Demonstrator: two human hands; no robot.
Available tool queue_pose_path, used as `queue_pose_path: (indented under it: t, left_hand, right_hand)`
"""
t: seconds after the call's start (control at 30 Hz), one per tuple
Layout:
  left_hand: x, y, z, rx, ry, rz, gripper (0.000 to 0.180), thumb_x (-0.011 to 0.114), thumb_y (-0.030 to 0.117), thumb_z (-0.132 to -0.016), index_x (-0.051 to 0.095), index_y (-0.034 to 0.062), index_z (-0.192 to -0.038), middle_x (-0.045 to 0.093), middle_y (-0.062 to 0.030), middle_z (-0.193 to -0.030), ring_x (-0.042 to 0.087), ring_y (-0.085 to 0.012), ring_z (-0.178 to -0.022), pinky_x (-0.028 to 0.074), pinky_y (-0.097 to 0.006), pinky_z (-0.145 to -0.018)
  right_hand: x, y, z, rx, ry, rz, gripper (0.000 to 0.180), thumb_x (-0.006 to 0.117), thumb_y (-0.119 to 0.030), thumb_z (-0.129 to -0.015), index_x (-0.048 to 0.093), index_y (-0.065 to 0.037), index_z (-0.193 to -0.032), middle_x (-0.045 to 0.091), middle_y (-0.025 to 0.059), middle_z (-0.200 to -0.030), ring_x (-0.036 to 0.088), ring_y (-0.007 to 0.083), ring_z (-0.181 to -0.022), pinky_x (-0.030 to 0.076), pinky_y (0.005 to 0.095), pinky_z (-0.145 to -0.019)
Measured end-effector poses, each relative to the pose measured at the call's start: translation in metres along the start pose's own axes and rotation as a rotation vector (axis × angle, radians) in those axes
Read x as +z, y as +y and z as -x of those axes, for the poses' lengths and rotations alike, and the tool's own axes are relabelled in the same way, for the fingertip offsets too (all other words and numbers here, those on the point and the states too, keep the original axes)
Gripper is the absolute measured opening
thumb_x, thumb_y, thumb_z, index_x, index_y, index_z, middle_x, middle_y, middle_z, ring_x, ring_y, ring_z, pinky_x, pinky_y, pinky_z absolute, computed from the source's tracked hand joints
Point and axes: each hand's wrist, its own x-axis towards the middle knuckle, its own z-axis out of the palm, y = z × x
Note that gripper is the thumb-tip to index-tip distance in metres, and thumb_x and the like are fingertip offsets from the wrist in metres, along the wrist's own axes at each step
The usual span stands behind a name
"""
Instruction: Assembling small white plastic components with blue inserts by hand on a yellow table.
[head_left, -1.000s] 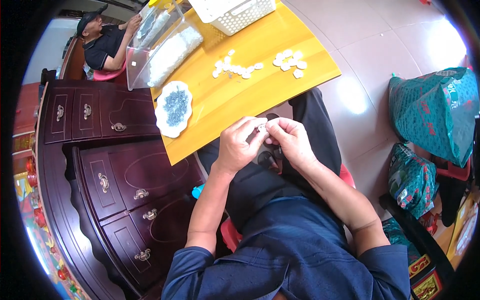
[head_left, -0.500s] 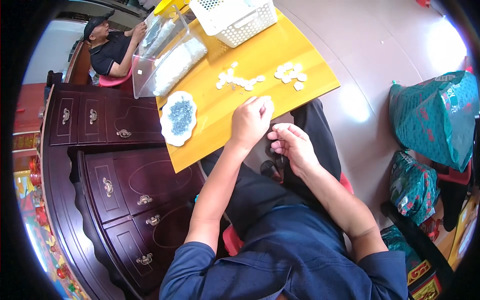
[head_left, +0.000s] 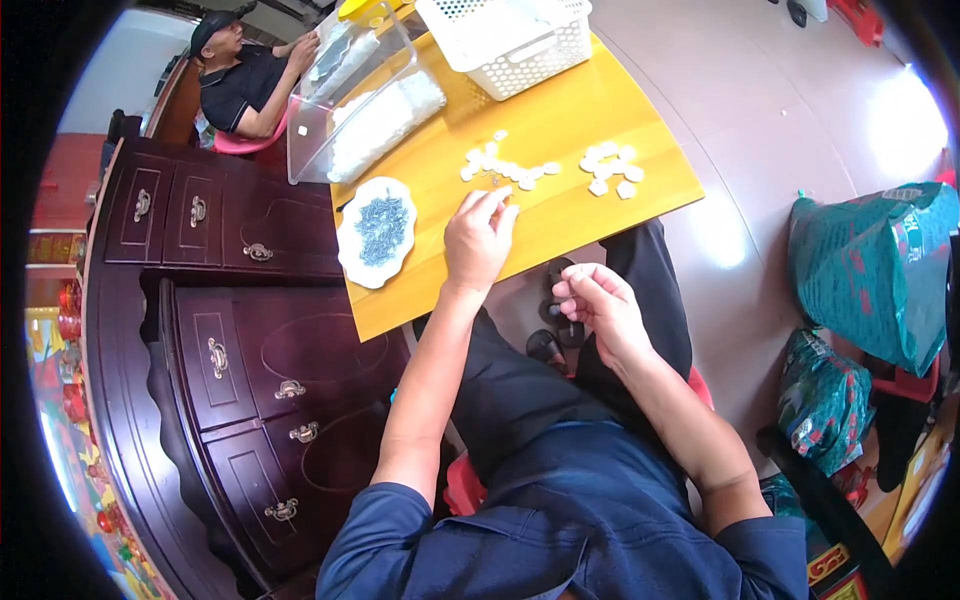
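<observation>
My left hand (head_left: 478,238) reaches over the yellow table (head_left: 560,220), its fingertips touching a small white piece at the near end of a row of white pieces (head_left: 505,170). A second cluster of white pieces (head_left: 612,170) lies to the right. My right hand (head_left: 597,305) hovers above my lap, fingers curled in; whether it holds something small I cannot tell. A white scalloped dish (head_left: 376,232) of small grey metal parts sits at the table's left edge, beside my left hand.
A clear plastic bin (head_left: 362,100) of white parts and a white lattice basket (head_left: 510,40) stand at the table's far side. Another person (head_left: 245,75) sits at the far left. A dark wooden cabinet (head_left: 220,340) stands left; green sacks (head_left: 870,270) lie on the right.
My hands, joined over my lap a second ago, have parted. The left hand has stretched forward onto the table to the row of white pieces; the right stayed near my lap.
</observation>
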Motion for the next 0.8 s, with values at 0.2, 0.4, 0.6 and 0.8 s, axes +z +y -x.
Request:
queue_pose_path:
  t: [0.2, 0.4, 0.6, 0.8]
  left_hand:
    - [-0.003, -0.018, -0.014, 0.012, -0.066, 0.083, 0.016, 0.076, 0.009, -0.084, 0.075, 0.004, -0.099, 0.07, -0.0116, -0.085, 0.067, -0.0234, -0.068, 0.053, -0.033, -0.065]
    - [-0.004, -0.017, -0.012, 0.031, -0.105, -0.132, 0.009, 0.071, 0.015, -0.088, 0.067, 0.0077, -0.087, 0.066, -0.012, -0.086, 0.066, -0.0347, -0.078, 0.053, -0.044, -0.068]
    - [-0.009, -0.015, 0.009, 0.077, -0.107, -0.083, 0.01, 0.065, 0.013, -0.092, 0.059, 0.0054, -0.097, 0.063, -0.0141, -0.091, 0.064, -0.0375, -0.083, 0.052, -0.047, -0.07]
    - [-0.023, -0.034, 0.028, -0.125, -0.034, 0.301, 0.008, 0.059, 0.01, -0.098, 0.057, 0.0016, -0.097, 0.066, -0.0113, -0.087, 0.067, -0.0222, -0.07, 0.053, -0.034, -0.064]
  right_hand:
    - [0.008, -0.011, 0.004, -0.168, 0.0, 0.185, 0.013, 0.058, -0.017, -0.103, 0.066, -0.007, -0.107, 0.071, 0.0017, -0.092, 0.061, 0.0059, -0.074, 0.047, 0.0208, -0.071]
    - [0.041, -0.058, -0.022, -0.42, -0.04, 0.532, 0.02, 0.061, -0.018, -0.102, 0.066, 0.001, -0.108, 0.069, 0.0046, -0.088, 0.06, 0.0093, -0.077, 0.049, 0.0245, -0.073]
    - [0.074, -0.113, -0.127, -0.819, 0.018, 1.245, 0.017, 0.069, -0.018, -0.092, 0.071, -0.004, -0.101, 0.072, 0.0113, -0.089, 0.07, 0.0193, -0.08, 0.055, 0.0326, -0.074]
    - [0.093, -0.105, -0.2, -0.898, 0.02, 1.661, 0.015, 0.068, -0.019, -0.087, 0.074, -0.013, -0.1, 0.072, 0.0118, -0.101, 0.07, 0.0324, -0.094, 0.055, 0.0456, -0.081]
